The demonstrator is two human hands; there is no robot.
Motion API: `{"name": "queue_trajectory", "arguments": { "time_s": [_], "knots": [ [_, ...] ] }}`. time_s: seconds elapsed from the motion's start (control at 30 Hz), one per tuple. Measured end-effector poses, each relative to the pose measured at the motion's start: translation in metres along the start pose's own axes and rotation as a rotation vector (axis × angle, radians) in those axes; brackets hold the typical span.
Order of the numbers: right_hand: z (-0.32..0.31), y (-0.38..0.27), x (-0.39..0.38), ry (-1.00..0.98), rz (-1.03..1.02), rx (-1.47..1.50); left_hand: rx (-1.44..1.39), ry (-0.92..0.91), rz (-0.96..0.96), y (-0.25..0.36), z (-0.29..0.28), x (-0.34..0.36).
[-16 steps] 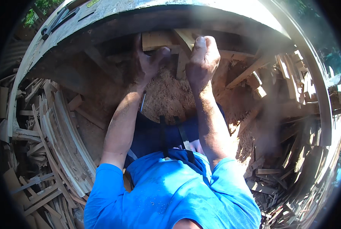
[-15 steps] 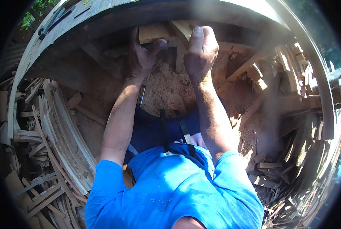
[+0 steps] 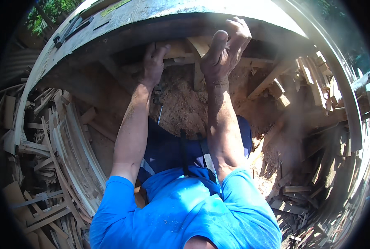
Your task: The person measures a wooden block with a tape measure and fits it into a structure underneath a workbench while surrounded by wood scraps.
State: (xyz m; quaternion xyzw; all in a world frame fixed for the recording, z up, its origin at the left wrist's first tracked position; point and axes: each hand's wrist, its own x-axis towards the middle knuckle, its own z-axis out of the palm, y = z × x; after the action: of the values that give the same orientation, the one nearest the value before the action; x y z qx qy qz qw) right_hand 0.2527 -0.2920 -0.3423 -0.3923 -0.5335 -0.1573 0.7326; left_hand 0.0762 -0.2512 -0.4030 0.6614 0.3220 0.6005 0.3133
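Note:
My left hand [image 3: 154,63] is up in the shade beneath the front edge of a pale wooden worktop [image 3: 131,11]. Its thumb and fingers are closed round a light wood block [image 3: 175,50], with some fingertips hidden. My right hand [image 3: 228,50] is higher, just right of an angled wooden piece [image 3: 196,45]. Its fingers are bent and spread apart near the worktop's edge, with nothing seen held in them. A slim metal rod [image 3: 160,114] shows below my left hand, beside that forearm.
Dark tools [image 3: 71,31] lie on the worktop at upper left. Timber framing [image 3: 268,79] runs underneath, over sawdust [image 3: 183,103]. Long curved strips [image 3: 77,157] and scrap wood are heaped at left; more offcuts [image 3: 317,186] fill the right. Trees and corrugated sheeting stand beyond.
My right hand has risen rightward off the angled piece, its fingers loosening from a curl. My left hand's spread thumb has drawn in toward its fingers. The view has shifted slightly.

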Motion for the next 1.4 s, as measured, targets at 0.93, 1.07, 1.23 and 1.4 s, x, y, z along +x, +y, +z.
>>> {"name": "queue_trajectory", "arguments": {
  "time_s": [0.93,1.07,1.23,1.4],
  "knots": [
    [-0.007,-0.014,-0.008,0.008,-0.057,-0.135,0.663,-0.037,0.22,-0.016,-0.018,-0.002],
    [-0.027,-0.007,-0.014,0.194,-0.11,0.007,0.252,0.072,-0.001,-0.015,-0.006,0.007],
    [0.01,0.018,-0.004,0.065,-0.202,-0.061,0.86,-0.115,0.213,-0.016,-0.02,0.003],
    [-0.018,0.009,-0.008,-0.006,-0.126,-0.107,0.828,-0.096,0.236,-0.014,-0.023,0.008]
  ]
}}
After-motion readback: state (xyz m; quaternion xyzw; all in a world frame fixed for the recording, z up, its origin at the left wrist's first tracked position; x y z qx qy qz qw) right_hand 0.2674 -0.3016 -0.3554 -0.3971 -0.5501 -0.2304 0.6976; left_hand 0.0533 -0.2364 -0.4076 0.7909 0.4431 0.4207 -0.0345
